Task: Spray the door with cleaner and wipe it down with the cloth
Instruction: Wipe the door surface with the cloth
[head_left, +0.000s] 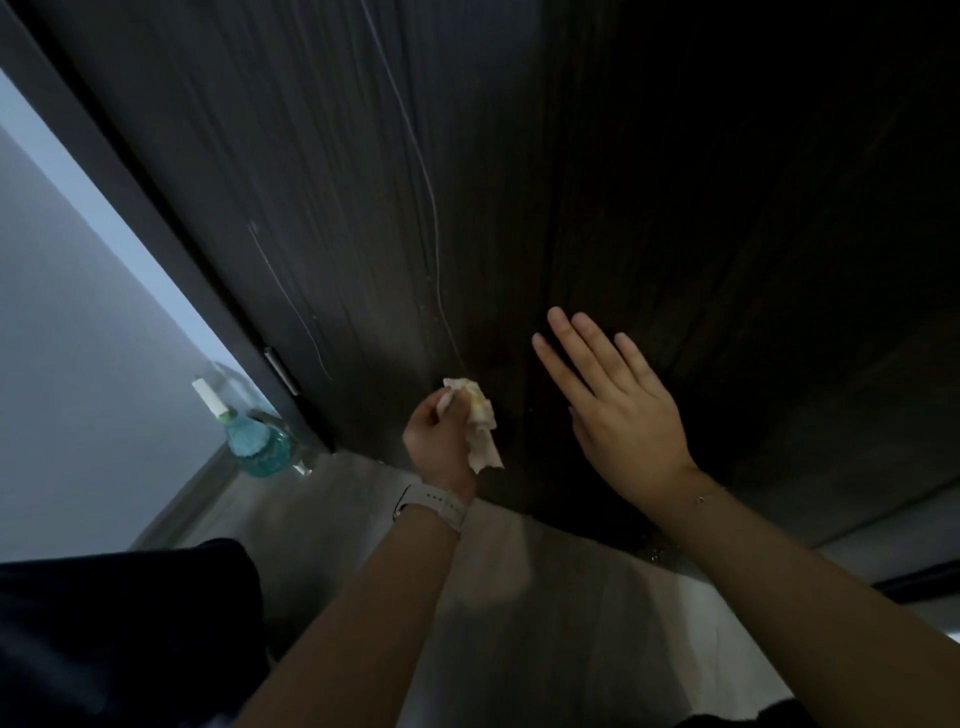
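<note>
door (519, 182): dark brown, streaky vertical wood grain, thin pale run lines | cloth (480, 426): white with a yellow patch | spray bottle (257, 447): clear, blue-green liquid, white nozzle | watch strap (441, 506): white | floor (545, 623): grey | wall (78, 389): pale grey-blue

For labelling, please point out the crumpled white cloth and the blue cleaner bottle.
crumpled white cloth (480, 426): head view, its bunched middle.
blue cleaner bottle (258, 447): head view, its liquid-filled body.
</note>
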